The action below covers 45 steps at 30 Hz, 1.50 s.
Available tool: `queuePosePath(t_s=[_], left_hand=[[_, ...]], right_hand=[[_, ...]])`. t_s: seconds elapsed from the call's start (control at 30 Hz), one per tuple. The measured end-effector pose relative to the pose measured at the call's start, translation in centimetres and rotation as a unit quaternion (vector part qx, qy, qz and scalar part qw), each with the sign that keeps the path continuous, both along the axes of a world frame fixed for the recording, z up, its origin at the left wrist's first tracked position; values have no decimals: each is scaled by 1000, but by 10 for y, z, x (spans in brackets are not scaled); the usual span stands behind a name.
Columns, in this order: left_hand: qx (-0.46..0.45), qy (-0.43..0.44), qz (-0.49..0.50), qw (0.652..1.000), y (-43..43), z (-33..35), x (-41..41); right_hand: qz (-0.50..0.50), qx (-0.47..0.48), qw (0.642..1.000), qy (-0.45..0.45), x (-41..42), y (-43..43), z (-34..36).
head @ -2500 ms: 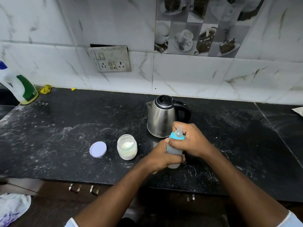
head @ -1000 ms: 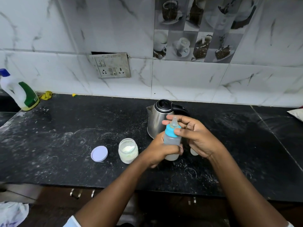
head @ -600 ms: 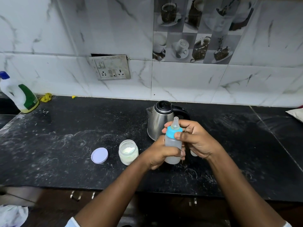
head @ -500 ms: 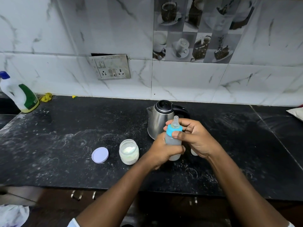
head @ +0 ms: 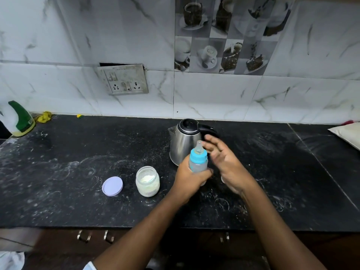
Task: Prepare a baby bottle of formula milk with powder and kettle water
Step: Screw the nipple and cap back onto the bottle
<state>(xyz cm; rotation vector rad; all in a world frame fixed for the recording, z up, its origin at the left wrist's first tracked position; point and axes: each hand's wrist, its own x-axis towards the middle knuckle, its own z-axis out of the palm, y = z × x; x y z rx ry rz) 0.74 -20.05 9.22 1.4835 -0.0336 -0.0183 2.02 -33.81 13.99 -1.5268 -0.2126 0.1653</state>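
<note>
— Blue collar and clear teat on top, your baby bottle (head: 198, 160) stands upright in your left hand (head: 190, 179), lifted off the black worktop (head: 78, 172) and just in front of the kettle.

— How are my fingers set on it?

— Your left fingers (head: 204, 172) are wrapped round the lower body of the bottle, gripping it. Your right hand (head: 227, 164) is just right of the bottle, its fingers spread loose and holding nothing; they are blurred, and the tips come close to the teat, though I cannot tell if they touch it.

— And the kettle?

— The steel kettle (head: 185, 142) sits on the worktop right behind the bottle, black lid down, spout to the left, black handle to the right and partly hidden by your right hand.

— Where is the powder?

— The open powder jar (head: 147, 181) stands on the worktop left of your left hand, near it but apart, with pale powder inside. Its lilac lid (head: 112, 186) lies flat just left of the jar, not touching it.

— Anything further out?

— Far left, by the tiled wall, stands a white and green bottle (head: 18, 119), cut by the frame edge, with a yellow scrap (head: 44, 116) beside it. A socket plate (head: 122, 79) hangs on the wall above. At the far right edge lies a pale packet (head: 346, 134).
</note>
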Motion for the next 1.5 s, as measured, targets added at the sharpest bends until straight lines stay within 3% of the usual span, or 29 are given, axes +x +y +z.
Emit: queuePosePath(t_s=[0.07, 0.13, 0.17, 0.27, 0.33, 0.47, 0.6, 0.7, 0.8, 0.87, 0.97, 1.03, 1.2, 1.27, 1.4, 1.5], left_hand=[[-20, 31, -21, 999, 4, -7, 5], [-32, 51, -48, 997, 8, -12, 7], [-39, 61, -59, 996, 9, -14, 8], [-41, 77, -76, 993, 10, -20, 8], [-30, 82, -81, 993, 11, -23, 8], [8, 98, -87, 991, 14, -30, 12], [16, 103, -91, 990, 17, -33, 14], [24, 100, -96, 990, 20, -32, 17], [33, 94, -109, 989, 19, -32, 19], [48, 86, -120, 988, 17, -30, 20], [80, 75, -133, 985, 15, -26, 20], [88, 68, -134, 985, 13, -22, 19], [106, 48, -140, 983, 10, -15, 16], [121, 46, -145, 981, 9, -14, 16], [131, 38, -148, 979, 6, -11, 15], [137, 25, -154, 978, 3, -6, 16]], right_hand=[[-99, -61, 993, 14, 16, -26, -14], [-229, -168, 958, 35, 34, -58, -49], [-248, -255, 933, 58, 41, -72, -69], [-126, -555, 816, 99, 47, -94, -120], [-48, -618, 780, 90, 44, -90, -137], [-63, -627, 776, 37, 46, -79, -149], [-143, -436, 889, -4, 38, -67, -115], [-114, -366, 923, -42, 35, -63, -64], [-12, -297, 953, -61, 29, -62, -14], [22, -333, 940, -74, 24, -61, 14], [60, -471, 873, -109, 17, -58, 52], [82, -509, 845, -142, 15, -54, 68], [123, -478, 844, -211, 18, -55, 80], [138, -471, 846, -209, 19, -57, 86], [195, -535, 802, -182, 20, -51, 93], [208, -538, 801, -161, 19, -45, 96]])
